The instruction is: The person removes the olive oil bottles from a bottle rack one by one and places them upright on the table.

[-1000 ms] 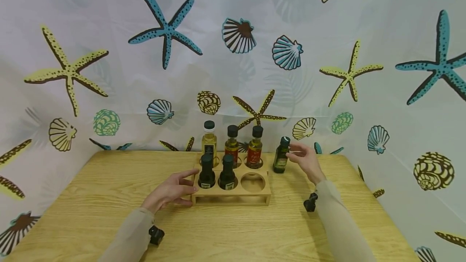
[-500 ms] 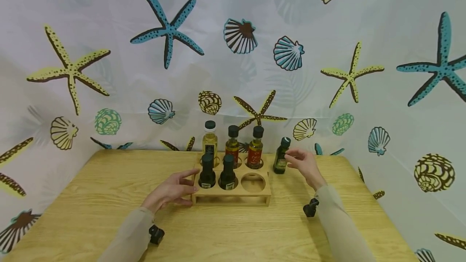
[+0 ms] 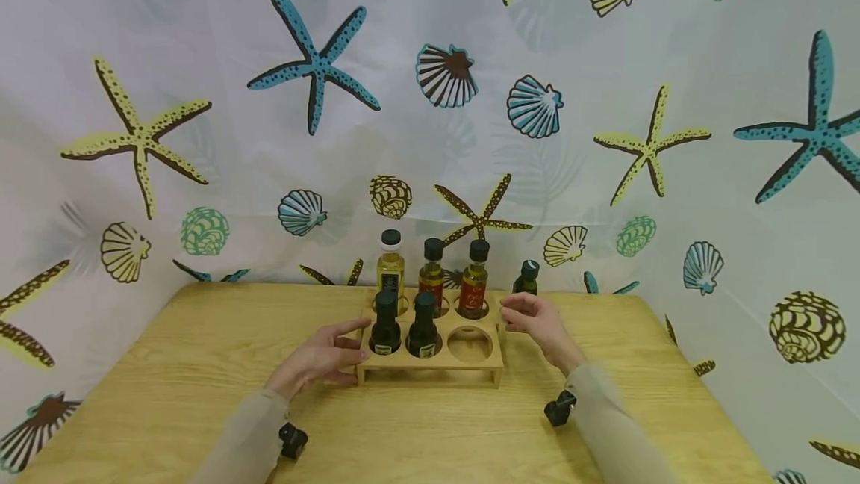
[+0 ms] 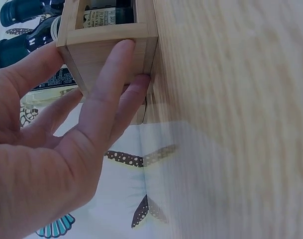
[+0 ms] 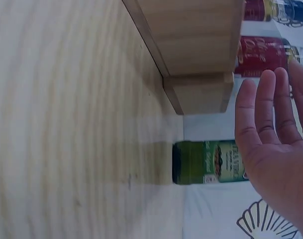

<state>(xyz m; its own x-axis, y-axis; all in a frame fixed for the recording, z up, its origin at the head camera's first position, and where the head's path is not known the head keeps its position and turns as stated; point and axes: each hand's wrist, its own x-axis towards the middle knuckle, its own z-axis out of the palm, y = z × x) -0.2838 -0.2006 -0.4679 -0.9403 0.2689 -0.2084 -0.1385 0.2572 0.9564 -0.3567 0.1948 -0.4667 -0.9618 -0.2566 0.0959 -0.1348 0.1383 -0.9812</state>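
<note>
A stepped wooden bottle rack [image 3: 433,367] stands on the table with bottles in two rows. My left hand [image 3: 319,357] touches its left end; in the left wrist view, nearly straight fingers [image 4: 109,84] lie along the end panel and the thumb is at the upper edge. My right hand [image 3: 537,326], holding nothing, is at the rack's right end with fingers loosely bent. Behind it a dark green oil bottle [image 3: 527,278] stands on the table, its lower part hidden in the head view; the right wrist view shows its green body [image 5: 191,162] and label.
In the rack's back row are a pale yellow oil bottle [image 3: 390,272] and two red-labelled bottles [image 3: 473,290]. Two dark bottles [image 3: 386,327] stand in front, beside a round hole at front right. A shell-and-starfish patterned curtain [image 3: 430,148] hangs behind the wooden table [image 3: 416,432].
My right hand has come away from the green bottle and moved left and nearer, to the rack's right end. The bottle stays standing on the table. My left hand keeps its place on the rack.
</note>
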